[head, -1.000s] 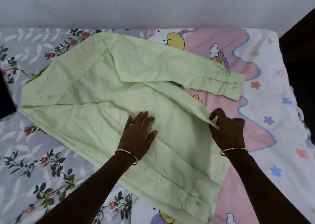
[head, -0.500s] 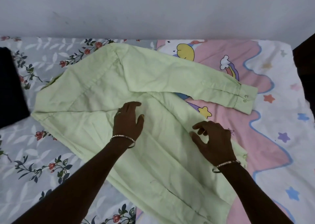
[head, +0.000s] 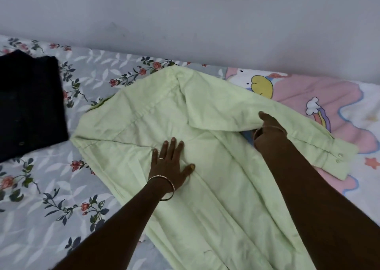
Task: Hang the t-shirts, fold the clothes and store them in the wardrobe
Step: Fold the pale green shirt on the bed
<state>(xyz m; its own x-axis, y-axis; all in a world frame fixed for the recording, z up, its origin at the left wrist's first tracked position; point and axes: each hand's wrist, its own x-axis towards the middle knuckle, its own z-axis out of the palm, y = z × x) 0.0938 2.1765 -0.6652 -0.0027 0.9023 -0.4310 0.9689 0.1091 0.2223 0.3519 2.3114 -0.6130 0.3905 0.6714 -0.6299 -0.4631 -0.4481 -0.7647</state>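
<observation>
The light-green shirt (head: 205, 187) lay spread on the bed (head: 51, 187), near a dark garment (head: 28, 105). The left hand (head: 168, 165) pressed flat on the shirt body, fingers straight and spread. The right hand (head: 269, 126) gripped the sleeve (head: 226, 105) edge: thumb on top, fingers tucked beneath.

Grey wall (head: 185, 13) behind floral-sheeted bed (head: 41, 187)

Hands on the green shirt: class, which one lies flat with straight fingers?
The left hand, pressing flat on the body of the green shirt. The right hand instead grips the sleeve, thumb on top.
</observation>
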